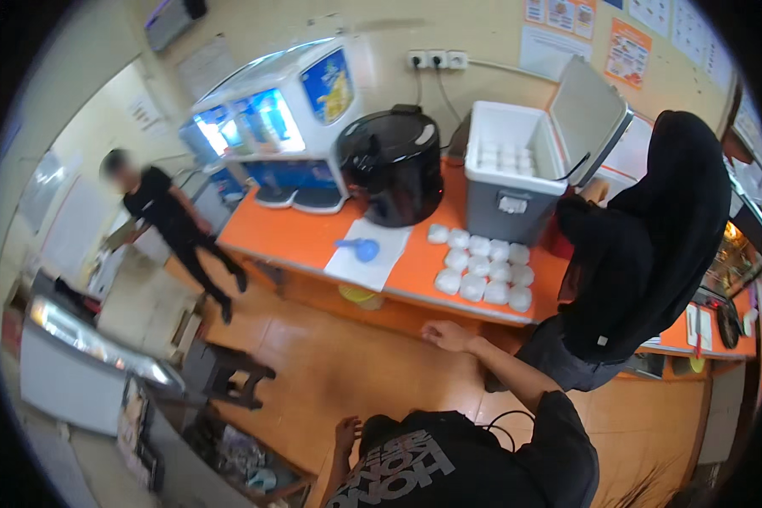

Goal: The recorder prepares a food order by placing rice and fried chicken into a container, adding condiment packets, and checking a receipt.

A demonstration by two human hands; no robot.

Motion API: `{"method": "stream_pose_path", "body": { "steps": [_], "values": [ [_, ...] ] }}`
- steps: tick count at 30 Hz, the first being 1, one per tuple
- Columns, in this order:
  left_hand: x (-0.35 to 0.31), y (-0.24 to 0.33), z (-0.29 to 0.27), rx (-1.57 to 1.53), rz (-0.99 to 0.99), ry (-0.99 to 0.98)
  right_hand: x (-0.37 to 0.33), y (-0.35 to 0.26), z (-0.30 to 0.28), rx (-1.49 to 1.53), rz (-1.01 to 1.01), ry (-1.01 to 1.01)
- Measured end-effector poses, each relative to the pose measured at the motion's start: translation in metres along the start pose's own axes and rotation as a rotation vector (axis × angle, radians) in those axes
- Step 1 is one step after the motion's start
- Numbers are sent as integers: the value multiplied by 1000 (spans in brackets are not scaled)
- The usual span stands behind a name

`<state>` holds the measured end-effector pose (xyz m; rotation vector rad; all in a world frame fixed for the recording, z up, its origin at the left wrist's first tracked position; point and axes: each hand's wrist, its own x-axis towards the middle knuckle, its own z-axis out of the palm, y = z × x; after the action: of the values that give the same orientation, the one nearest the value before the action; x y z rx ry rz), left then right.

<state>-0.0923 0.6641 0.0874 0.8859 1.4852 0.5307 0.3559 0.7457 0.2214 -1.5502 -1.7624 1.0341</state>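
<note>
My right hand (450, 335) reaches forward over the floor, short of the orange counter's front edge. Its fingers are loosely curled and apart, and nothing shows in them. Low in the picture, my left hand (347, 432) hangs close to my body with fingers spread, holding nothing. Rows of white rounded packs (486, 269) lie on the counter beyond my right hand. Behind them stands a grey cooler box (508, 203) with its lid up and more white packs inside. A blue bulb-shaped object (364, 249) lies on a white sheet (347, 269).
On the orange counter (288, 237) stand a large black lidded pot (394, 169) and a white-blue drink dispenser (300, 127). A person in black (652, 245) is close on my right. Another person (178, 220) stands far left. A dark stool (233, 372) is at left.
</note>
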Motion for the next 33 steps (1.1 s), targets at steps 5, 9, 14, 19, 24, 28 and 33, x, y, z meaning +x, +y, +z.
{"method": "stream_pose_path", "body": {
  "steps": [5,9,14,19,24,28,33],
  "values": [
    [164,104,22,-11,189,-246,63,-63,-99,-64,27,132],
    [260,209,90,271,784,-383,120,-85,-179,-305,-67,524],
    [283,359,193,350,459,-674,119,-84,-308,-521,27,845],
    [307,423,271,639,925,-809,142,-30,-419,-585,464,831],
    [338,363,318,1396,910,-744,151,114,-486,-639,945,179],
    [339,354,326,1577,790,-879,160,180,-490,-543,1212,-124],
    [352,345,321,1552,947,-812,165,258,-461,-555,1207,-393]
  ]
}}
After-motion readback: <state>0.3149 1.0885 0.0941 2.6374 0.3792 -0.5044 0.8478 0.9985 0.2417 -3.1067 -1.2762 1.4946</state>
